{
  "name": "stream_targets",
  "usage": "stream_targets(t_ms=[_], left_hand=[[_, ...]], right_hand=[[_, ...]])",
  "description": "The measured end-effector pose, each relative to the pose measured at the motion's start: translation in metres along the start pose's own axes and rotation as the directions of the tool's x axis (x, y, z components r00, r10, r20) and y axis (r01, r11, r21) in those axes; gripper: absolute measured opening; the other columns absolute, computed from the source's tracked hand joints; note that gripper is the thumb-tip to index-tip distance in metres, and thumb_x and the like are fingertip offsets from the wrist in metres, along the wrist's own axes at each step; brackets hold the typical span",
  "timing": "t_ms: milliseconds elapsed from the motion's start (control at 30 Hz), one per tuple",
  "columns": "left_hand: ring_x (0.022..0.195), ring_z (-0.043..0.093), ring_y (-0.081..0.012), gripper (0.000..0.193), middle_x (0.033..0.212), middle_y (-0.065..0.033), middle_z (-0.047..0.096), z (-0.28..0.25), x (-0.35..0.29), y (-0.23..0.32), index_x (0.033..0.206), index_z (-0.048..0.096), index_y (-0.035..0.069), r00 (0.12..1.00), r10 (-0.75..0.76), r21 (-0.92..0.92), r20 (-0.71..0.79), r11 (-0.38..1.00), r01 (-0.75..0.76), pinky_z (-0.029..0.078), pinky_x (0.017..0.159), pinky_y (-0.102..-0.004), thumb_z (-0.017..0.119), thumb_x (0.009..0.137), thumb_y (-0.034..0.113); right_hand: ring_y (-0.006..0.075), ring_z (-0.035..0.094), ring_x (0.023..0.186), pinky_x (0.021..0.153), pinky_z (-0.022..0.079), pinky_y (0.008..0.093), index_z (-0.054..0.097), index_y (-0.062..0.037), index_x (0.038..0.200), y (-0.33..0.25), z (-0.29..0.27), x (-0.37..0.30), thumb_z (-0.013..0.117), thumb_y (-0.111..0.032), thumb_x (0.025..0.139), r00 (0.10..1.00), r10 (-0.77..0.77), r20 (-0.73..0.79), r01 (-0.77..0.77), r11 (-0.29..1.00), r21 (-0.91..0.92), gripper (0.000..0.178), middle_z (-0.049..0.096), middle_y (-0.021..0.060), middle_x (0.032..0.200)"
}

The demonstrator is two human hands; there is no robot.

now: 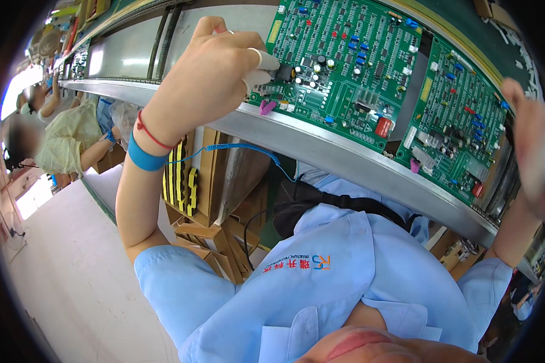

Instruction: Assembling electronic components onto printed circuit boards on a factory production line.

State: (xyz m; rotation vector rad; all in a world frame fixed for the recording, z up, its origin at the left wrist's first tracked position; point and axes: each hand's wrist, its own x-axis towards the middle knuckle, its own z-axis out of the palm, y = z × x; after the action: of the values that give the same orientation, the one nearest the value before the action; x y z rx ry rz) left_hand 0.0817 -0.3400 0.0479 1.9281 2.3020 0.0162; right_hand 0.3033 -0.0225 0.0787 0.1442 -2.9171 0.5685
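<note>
My left hand (pixel 215 81), wearing white finger cots and a blue wrist strap, is at the left edge of a large green circuit board (pixel 345 115). Its thumb and finger are closed at a small black component (pixel 284 72) by that edge; whether the part is seated in the board I cannot tell. Purple plastic piece (pixel 267 107) sits at the board's near edge. A second green circuit board (pixel 457 121) lies to the right. Beyond its right end my right hand (pixel 531 142) is raised, smeared by motion, its fingers unclear.
Both boards rest along a metal conveyor rail (pixel 321 136). The wrist strap's coiled blue cord (pixel 236 146) hangs below the rail. Cardboard boxes (pixel 215 242) stand beneath, near a white tabletop (pixel 91 260). Farther left, a person in a yellowish garment (pixel 72 136) works at the line.
</note>
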Motion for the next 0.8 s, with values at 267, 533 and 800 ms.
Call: stream_targets(t_ms=[267,533,800], left_hand=[[0.071,0.051,-0.0176,0.025,0.086,-0.0035,0.062,-0.031,-0.013,0.022,0.106,0.069,0.008,0.928,-0.278,-0.166,-0.25,0.956,0.242,0.036,0.083,-0.0332,0.067,0.083,0.017],[0.074,0.047,-0.0141,0.036,0.088,-0.0029,0.058,-0.011,-0.1,0.047,0.122,0.062,0.006,0.813,-0.472,-0.333,-0.342,0.87,0.365,0.037,0.081,-0.0262,0.063,0.087,0.015],[0.061,0.047,-0.0097,0.03,0.075,-0.0033,0.056,0.062,-0.228,0.054,0.117,0.066,0.008,0.459,-0.812,-0.369,-0.361,0.576,0.729,0.04,0.061,-0.0226,0.065,0.088,0.016]], right_hand=[[0.015,0.058,0.085,0.087,0.043,0.0328,0.065,-0.0034,0.093,-0.031,-0.045,-0.077,0.06,-0.016,0.09,0.987,-0.067,-0.144,0.041,0.983,-0.178,0.014,0.061,0.005,0.089],[0.0154,0.059,0.081,0.087,0.043,0.036,0.066,-0.0046,0.089,-0.089,-0.078,-0.159,0.058,-0.016,0.09,0.951,-0.191,-0.244,0.095,0.929,-0.358,0.014,0.061,0.0048,0.084],[0.0157,0.059,0.077,0.088,0.042,0.0392,0.066,-0.0059,0.085,-0.11,-0.081,-0.193,0.056,-0.017,0.091,0.83,-0.474,-0.294,0.338,0.846,-0.411,0.016,0.062,0.0047,0.08]])
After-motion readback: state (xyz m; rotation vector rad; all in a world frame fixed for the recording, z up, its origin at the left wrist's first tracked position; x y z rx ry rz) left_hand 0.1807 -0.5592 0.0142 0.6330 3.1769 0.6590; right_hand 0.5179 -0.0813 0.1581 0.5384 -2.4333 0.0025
